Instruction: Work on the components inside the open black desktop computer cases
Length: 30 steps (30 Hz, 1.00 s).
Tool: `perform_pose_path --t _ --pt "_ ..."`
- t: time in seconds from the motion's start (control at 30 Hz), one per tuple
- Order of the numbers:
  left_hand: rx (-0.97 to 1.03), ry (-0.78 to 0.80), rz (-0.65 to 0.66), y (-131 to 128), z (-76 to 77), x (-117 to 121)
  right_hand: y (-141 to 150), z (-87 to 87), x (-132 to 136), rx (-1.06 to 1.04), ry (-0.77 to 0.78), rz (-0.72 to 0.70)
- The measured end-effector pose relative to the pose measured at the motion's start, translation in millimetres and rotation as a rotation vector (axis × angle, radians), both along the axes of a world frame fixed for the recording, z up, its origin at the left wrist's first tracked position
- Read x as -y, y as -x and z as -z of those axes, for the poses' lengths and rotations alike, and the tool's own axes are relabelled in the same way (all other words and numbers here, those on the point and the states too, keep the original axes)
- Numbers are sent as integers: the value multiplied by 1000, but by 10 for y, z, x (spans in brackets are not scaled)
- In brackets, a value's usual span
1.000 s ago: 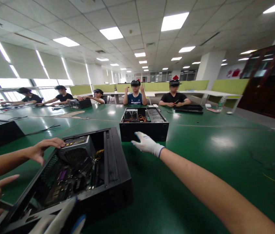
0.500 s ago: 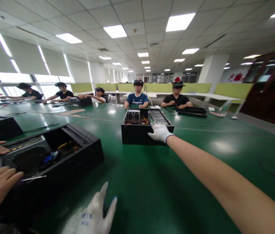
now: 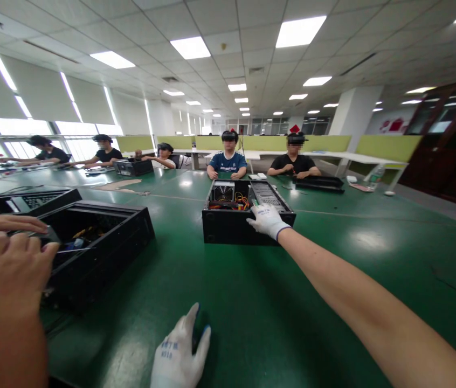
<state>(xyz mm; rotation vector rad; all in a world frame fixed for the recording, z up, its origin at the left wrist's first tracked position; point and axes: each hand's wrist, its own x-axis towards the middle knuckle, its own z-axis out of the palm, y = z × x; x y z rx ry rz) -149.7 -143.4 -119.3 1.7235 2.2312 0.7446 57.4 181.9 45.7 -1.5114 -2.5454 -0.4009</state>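
Observation:
My right hand, in a white glove, reaches out to an open black computer case on the green table. Its fingers hook over the near right edge while the thumb rests on the outer side. A fan, orange and yellow wires and a drive cage show inside the case. Low in the picture, my left hand, also gloved, hovers over or rests on the table; which of the two I cannot tell. Its forefinger and thumb are spread, with nothing seen between them. The other fingers are hidden.
On the left, a co-worker's bare hands work at another open black case, with a further case behind. Across the table sit several people. A black panel and a bottle lie towards the far right.
My left hand has shifted right. The case under my right hand sits slightly nearer and further right. The co-worker's case has moved left, and their hands have come further into view.

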Motion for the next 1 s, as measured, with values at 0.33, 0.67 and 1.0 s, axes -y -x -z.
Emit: perform_pose_path --t 0.33,0.67,1.0 --pt "35 -23 -24 -38 -98 23 -649 -35 1106 19 -58 -164" --pt "146 -378 -34 0 -202 219 -1342 41 2450 -173 -46 -301" --pt "154 -435 268 -259 -1170 304 -1824 -7 3323 -244 -167 -454"
